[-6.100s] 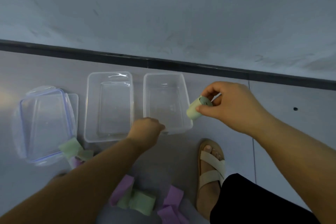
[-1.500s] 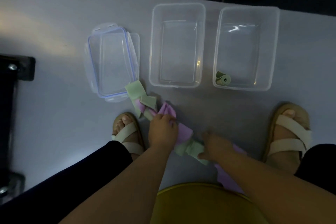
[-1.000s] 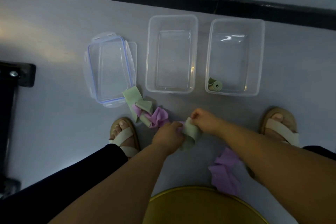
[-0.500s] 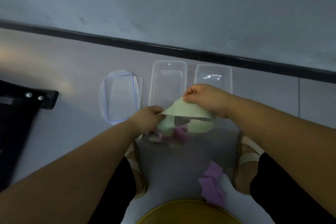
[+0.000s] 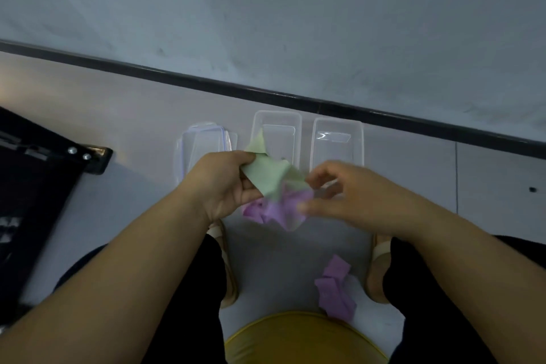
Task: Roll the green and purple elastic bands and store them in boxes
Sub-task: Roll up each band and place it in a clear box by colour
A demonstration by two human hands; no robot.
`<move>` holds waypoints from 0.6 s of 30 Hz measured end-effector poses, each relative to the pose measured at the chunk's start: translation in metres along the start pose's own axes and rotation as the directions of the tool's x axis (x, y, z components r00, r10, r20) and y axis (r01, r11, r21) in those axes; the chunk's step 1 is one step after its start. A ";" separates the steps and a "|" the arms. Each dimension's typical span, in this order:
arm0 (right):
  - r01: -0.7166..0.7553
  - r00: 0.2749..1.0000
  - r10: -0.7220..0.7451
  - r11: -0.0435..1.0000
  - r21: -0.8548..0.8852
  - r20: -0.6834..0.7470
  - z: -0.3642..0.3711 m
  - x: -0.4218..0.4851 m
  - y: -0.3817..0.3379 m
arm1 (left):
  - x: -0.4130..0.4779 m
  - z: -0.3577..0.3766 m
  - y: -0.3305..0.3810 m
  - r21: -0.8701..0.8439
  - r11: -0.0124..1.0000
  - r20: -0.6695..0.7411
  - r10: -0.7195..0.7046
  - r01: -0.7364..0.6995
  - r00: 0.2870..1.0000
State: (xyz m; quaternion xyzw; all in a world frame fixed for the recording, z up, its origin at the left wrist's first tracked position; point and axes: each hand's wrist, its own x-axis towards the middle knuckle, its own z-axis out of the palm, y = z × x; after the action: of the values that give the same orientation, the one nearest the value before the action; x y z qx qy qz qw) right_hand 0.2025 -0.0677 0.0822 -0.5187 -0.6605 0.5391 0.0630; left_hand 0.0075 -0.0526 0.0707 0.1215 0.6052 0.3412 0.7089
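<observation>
My left hand [image 5: 224, 183] grips one end of a flat green elastic band [image 5: 267, 174], held up in front of the boxes. A crumpled purple band [image 5: 277, 210] hangs tangled just under it. My right hand [image 5: 348, 195] is blurred, its curled fingers at the green band's right end and its thumb over the purple one; its grip is unclear. Two clear boxes stand by the wall, the middle box [image 5: 277, 115] and the right box [image 5: 338, 124]. My hands hide their near ends.
Stacked clear lids [image 5: 204, 139] lie left of the boxes. Another purple band [image 5: 335, 287] lies on the floor between my sandalled feet [image 5: 378, 269]. A yellow stool [image 5: 304, 337] is below me, and a black frame [image 5: 35, 174] is at left. The wall with its dark baseboard [image 5: 384, 115] runs behind the boxes.
Both hands lifted the green band, with purple tangled under it, off the floor to box height. My right hand has shifted right along the band and is moving.
</observation>
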 end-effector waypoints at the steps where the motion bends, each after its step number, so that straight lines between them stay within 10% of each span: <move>1: 0.033 0.996 -0.033 0.999 -0.009 0.079 0.009 0.002 -0.001 | -0.003 0.000 -0.003 -0.057 0.998 0.002 -0.020 0.020 1.000; 8: 0.184 0.982 -0.173 0.967 -0.178 0.074 0.044 0.035 0.007 | -0.015 -0.009 -0.003 -0.206 0.978 -0.059 -0.008 -0.004 0.998; 18: -0.119 0.993 0.104 0.843 0.524 0.058 0.022 0.056 -0.013 | -0.016 -0.026 -0.009 0.553 0.808 0.248 0.071 -0.201 0.966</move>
State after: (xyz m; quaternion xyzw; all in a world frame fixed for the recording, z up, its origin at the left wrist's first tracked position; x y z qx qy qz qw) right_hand 0.1553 -0.0383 0.0570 -0.5115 -0.4572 0.7092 0.1623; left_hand -0.0143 -0.0755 0.0712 0.4088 0.5889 0.1781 0.6741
